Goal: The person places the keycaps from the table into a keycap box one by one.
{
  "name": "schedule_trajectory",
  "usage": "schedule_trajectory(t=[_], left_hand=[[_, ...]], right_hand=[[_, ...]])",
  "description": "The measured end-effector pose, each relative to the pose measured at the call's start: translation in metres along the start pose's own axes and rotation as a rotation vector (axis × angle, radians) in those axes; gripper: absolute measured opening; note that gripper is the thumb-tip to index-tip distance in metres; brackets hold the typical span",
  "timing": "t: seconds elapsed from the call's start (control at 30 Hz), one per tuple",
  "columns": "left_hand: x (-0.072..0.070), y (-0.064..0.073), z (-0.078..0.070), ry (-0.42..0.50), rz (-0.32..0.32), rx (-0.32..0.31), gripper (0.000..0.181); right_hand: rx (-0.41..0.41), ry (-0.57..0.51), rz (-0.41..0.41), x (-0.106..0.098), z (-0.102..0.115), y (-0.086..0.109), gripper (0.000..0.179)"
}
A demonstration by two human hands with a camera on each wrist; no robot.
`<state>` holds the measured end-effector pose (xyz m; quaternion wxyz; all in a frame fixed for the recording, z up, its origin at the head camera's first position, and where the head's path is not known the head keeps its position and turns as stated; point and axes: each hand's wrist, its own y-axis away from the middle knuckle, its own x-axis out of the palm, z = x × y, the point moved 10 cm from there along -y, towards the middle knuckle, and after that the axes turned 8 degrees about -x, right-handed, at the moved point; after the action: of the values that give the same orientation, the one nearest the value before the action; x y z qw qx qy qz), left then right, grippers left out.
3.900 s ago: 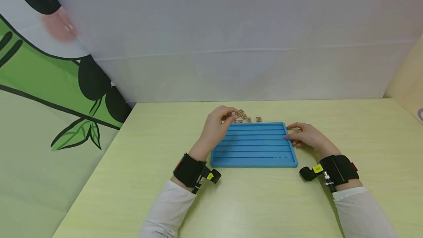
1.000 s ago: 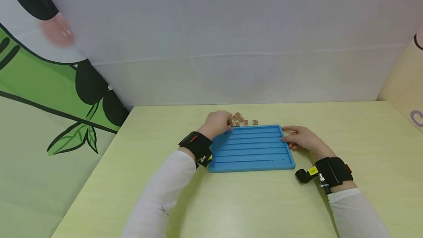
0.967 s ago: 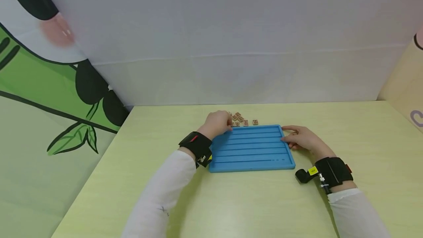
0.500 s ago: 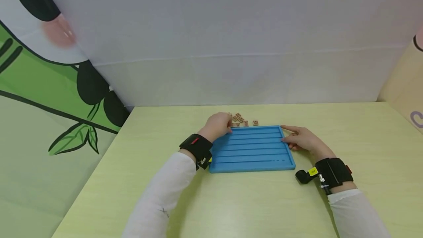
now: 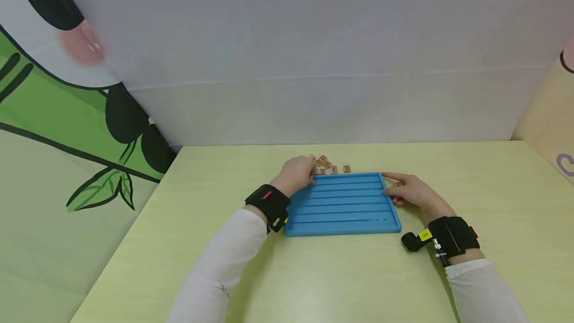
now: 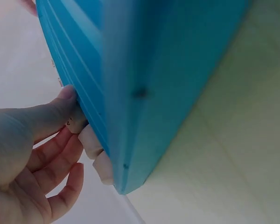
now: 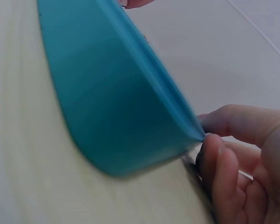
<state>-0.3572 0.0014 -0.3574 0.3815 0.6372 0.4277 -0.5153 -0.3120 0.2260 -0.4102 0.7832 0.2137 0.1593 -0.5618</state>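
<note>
Tray, head view: the blue tray (image 5: 343,200) lies on the table (image 5: 341,278) before me.
Tiles, head view: small wooden tiles (image 5: 327,162) sit just beyond it, around its 11 to 12 o'clock.
Hands, head view: my left hand (image 5: 296,174) is at the tray's 10 o'clock, my right hand (image 5: 413,193) near 3.
Left pinch, left wrist view: thumb and fingers hold one tile (image 6: 77,121) against the rim; two more sit at its 5 o'clock.
Right pinch, right wrist view: thumb and forefinger grip a tray corner, at 4 o'clock.
</note>
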Motion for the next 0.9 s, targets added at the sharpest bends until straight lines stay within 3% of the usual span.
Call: schedule_trajectory(t=[0.13,0.6,0.9], left_hand=[[-0.0008,0.0017,-0.0015,-0.018,-0.001,0.006,0.031],[-0.0009,0.0045,-0.0043,0.020,0.021,0.065,0.034],[-0.0035,0.0081,-0.0035,-0.072,-0.028,0.035,0.007]], right_hand=[[0.001,-0.003,-0.002,0.0004,-0.0006,-0.0003,0.069],[0.019,-0.026,-0.014,-0.0016,-0.0045,-0.0006,0.069],[0.003,-0.010,-0.009,-0.0003,-0.0027,-0.0013,0.069]])
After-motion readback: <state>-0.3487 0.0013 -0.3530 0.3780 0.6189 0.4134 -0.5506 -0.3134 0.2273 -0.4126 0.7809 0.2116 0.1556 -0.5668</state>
